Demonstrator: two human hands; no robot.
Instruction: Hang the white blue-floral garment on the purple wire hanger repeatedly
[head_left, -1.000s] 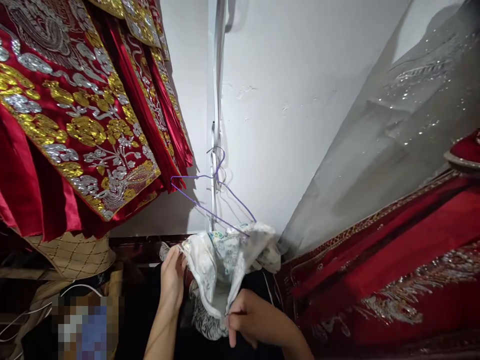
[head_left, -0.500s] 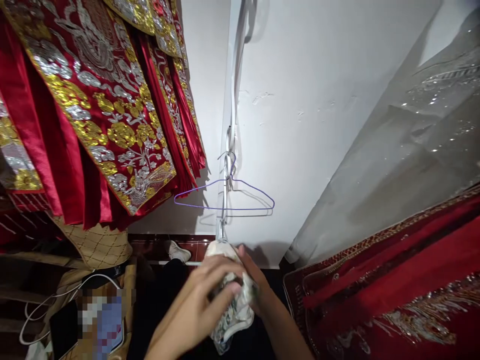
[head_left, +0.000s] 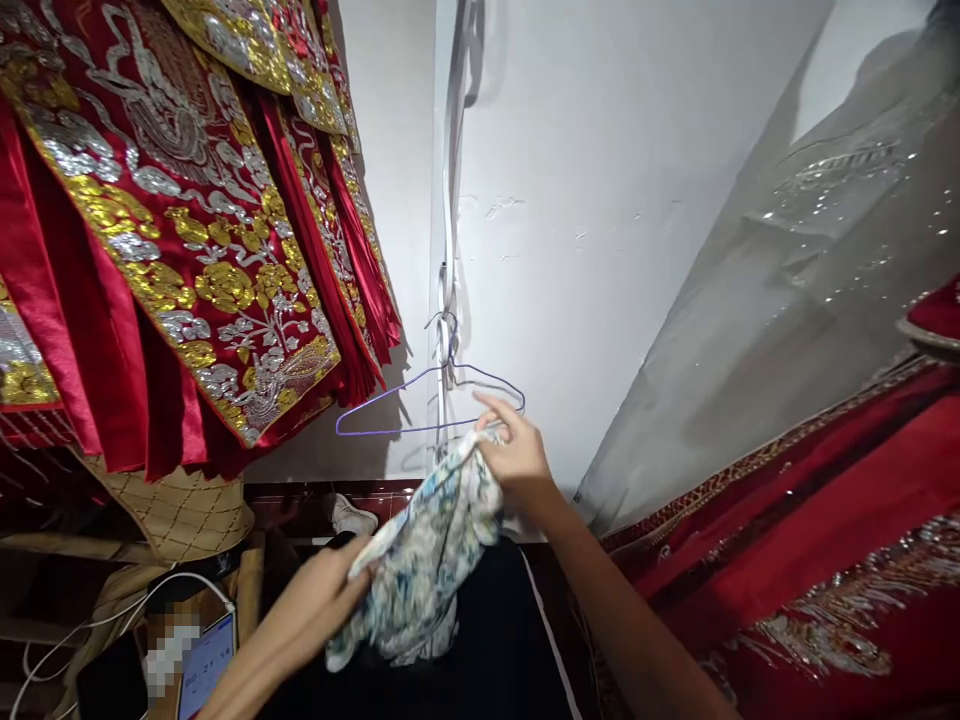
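Note:
Both my hands hold a small white cloth with a blue and green flower print (head_left: 424,560). My right hand (head_left: 514,450) pinches its upper end, raised close to the lower bar of a purple wire hanger (head_left: 420,400) that hangs on the white wall. My left hand (head_left: 326,595) grips the cloth's lower end. The cloth is stretched slantwise between them.
Red garments with gold and silver embroidery (head_left: 172,230) hang at the upper left. Another red embroidered garment (head_left: 810,540) under clear plastic (head_left: 787,300) lies to the right. A phone (head_left: 202,665) with a white cable and a woven beige item (head_left: 180,510) sit at the lower left.
The cloth was bunched between both hands; now it is pulled out lengthwise. My right hand has risen to the hanger and my left has dropped to the lower left.

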